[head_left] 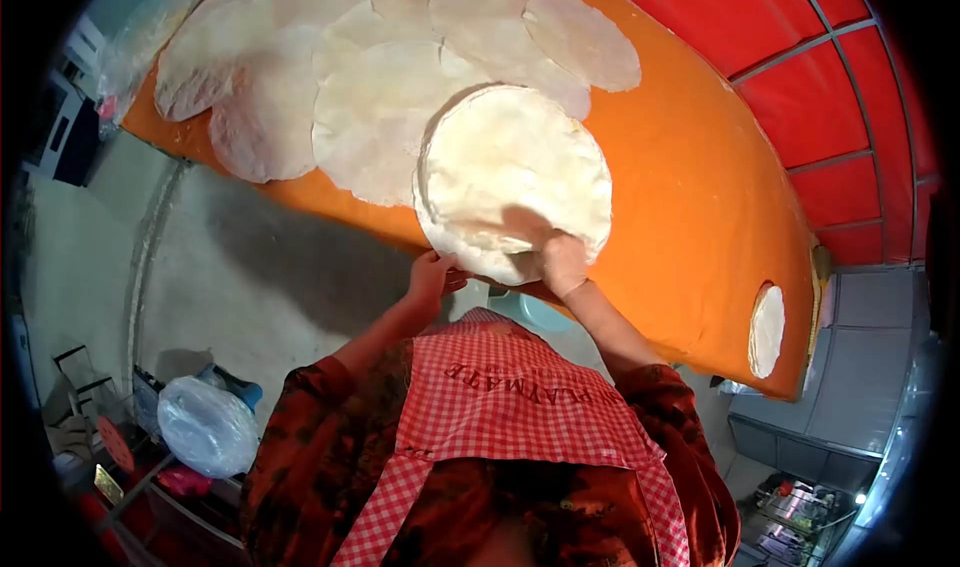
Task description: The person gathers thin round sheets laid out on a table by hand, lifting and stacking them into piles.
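Note:
A thick stack of thin, round dough sheets [515, 167] lies at the near edge of an orange-covered table. My left hand [435, 277] is at the stack's lower left rim, its thumb and fingers closed on the edge of a sheet. Over the lower right part of the stack, my right hand [565, 259] is closed with the fingertips down on the top sheet, which is wrinkled beside them. Those fingertips are partly hidden. Thin, translucent round sheets [385, 107] lie spread and overlapping to the left and behind the stack.
The orange table [680, 197] curves away to the right, with a smaller pale round stack [767, 330] near its far right end. A light blue basin [545, 313] sits below the table edge. A plastic-wrapped bundle [207, 427] stands at lower left. Red panels [740, 27] rise behind.

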`<state>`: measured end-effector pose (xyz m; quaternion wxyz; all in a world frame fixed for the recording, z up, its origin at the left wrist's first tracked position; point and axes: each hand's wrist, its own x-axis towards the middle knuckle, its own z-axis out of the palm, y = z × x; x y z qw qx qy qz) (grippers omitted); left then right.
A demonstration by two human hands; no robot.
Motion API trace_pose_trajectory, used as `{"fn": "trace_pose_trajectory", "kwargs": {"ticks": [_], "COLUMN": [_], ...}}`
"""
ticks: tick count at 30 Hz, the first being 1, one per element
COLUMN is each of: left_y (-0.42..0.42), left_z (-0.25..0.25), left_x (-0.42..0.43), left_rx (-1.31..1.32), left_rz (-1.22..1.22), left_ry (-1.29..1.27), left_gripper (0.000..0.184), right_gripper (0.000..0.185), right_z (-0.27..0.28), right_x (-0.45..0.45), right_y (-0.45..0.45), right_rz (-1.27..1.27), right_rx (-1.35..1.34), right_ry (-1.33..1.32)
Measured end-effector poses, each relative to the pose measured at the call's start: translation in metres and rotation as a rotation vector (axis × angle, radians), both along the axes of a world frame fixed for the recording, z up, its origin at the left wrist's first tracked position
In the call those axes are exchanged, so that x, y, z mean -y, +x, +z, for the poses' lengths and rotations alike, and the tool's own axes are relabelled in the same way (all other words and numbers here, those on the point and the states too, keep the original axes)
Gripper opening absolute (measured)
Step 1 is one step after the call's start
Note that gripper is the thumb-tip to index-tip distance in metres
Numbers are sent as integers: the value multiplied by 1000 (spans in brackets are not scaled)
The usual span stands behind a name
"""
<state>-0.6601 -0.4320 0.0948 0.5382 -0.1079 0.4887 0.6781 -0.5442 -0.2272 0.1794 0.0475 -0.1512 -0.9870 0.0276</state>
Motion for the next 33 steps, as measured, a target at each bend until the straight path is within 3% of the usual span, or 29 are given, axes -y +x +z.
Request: {"fn": "trace_pose_trajectory", "kwargs": {"ticks": [5, 8, 10, 15, 19, 28, 29, 32, 33], "left_y": [-11, -16, -18, -14, -15, -15, -17, -26, -31], "left_z": [3, 13, 14, 19, 23, 27, 32, 54, 60], "left_x": [2, 2, 3, 1, -3, -13, -15, -15, -14], "left_rx": [53, 50, 49, 32, 6, 110, 110, 159, 185], "left_rz": [-56, -110, -118, -105, -120, -71, -75, -42, -24], "left_ry": [14, 41, 60, 77, 133, 267, 289, 456, 525], "left_gripper": [20, 21, 21, 26, 29, 26, 24, 21, 20], "right_gripper": [43, 55, 59, 57, 55, 71, 59, 45, 36], "right_z": [3, -40, -43, -1, -32, 4, -1, 4, 19], "right_x": [35, 42, 39, 55, 56, 71, 69, 38, 25], "right_y": [-1, 13, 15, 5, 11, 6, 2, -12, -20], "right_rz": [46, 10, -28, -97, -122, -61, -104, -102, -34], "right_rx": [-229, -124, -102, -107, -58, -96, -231, -47, -104], "right_ry": [7, 153, 61, -49, -12, -106, -64, -109, -72]}}
